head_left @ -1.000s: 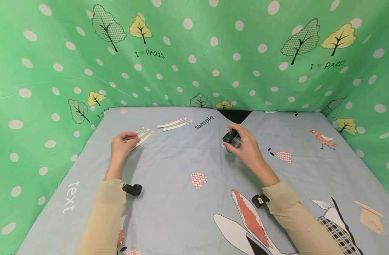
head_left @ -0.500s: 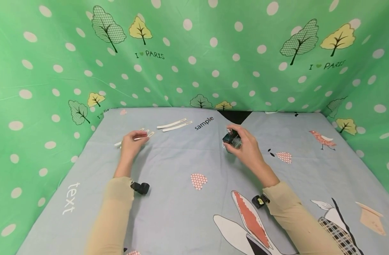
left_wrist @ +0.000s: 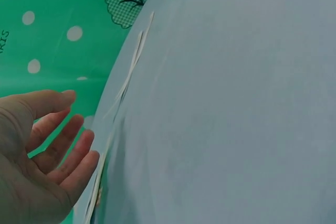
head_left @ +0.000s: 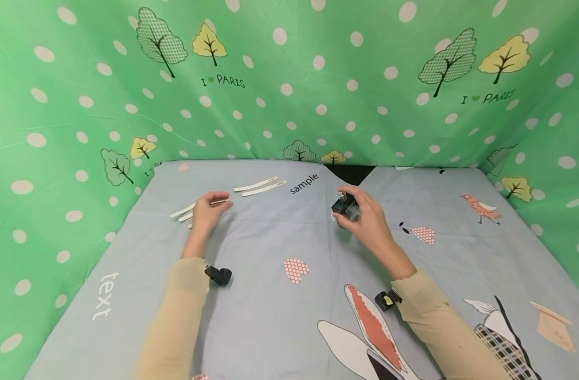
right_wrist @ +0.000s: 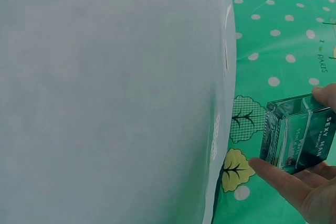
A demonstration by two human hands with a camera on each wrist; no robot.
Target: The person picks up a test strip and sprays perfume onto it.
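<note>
My left hand [head_left: 207, 214] hovers over several white paper strips [head_left: 182, 211] that lie at a slant on the left of the bed-sheet-like cloth, and it covers part of them. In the left wrist view its thumb and fingers [left_wrist: 79, 153] stand apart with nothing between them. My right hand [head_left: 372, 221] grips a small glass perfume bottle [right_wrist: 296, 135], dark teal and lettered "SEXY MAN PARFUM". The fingers and thumb hold it by opposite sides, tilted above the cloth. Farther back, two more white strips [head_left: 263, 188] lie side by side, with small print at one end.
A grey-blue printed cloth [head_left: 251, 306] covers the table. Behind and at both sides hangs a green dotted curtain [head_left: 270, 105]. Each wrist wears a small black camera [head_left: 219, 275].
My left hand has moved rightward across the near strips, uncovering their left ends and covering their printed ends. My right hand and the perfume bottle have stayed in place.
</note>
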